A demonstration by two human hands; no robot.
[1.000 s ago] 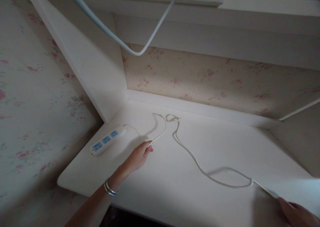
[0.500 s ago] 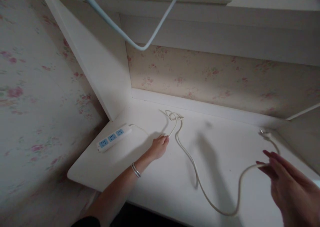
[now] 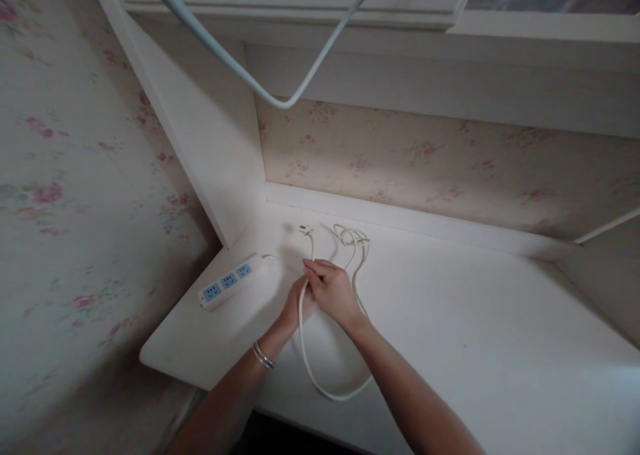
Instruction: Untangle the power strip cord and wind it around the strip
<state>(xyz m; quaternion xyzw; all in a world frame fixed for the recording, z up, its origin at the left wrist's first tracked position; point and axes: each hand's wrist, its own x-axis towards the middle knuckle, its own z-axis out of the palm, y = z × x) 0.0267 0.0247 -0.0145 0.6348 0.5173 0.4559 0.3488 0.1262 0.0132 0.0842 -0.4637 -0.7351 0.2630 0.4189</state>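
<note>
A white power strip (image 3: pixel 227 281) with three blue sockets lies on the left of the white desk. Its white cord (image 3: pixel 334 396) loops below my hands, passes under my right forearm and runs to a loose tangle near the back. My right hand (image 3: pixel 333 289) is closed around the cord just short of the plug (image 3: pixel 306 229), which sticks up past the fingers. My left hand (image 3: pixel 299 301), with silver bangles at the wrist, is closed right against it, partly covered by the right hand. In the earlier frame the left fingers pinch the same cord.
A pale blue-white bent tube (image 3: pixel 285 103) crosses the upper view. Behind the white desktop (image 3: pixel 450 388) stand a low back ledge and flowered wallpaper (image 3: pixel 360 141). White side panels (image 3: pixel 215 128) and an overhead cupboard (image 3: pixel 320 15) frame the space.
My right hand has swept from the far right to the middle, bringing the plug end with it, and now meets my left hand. The cord now hangs in a loop beneath both hands.
</note>
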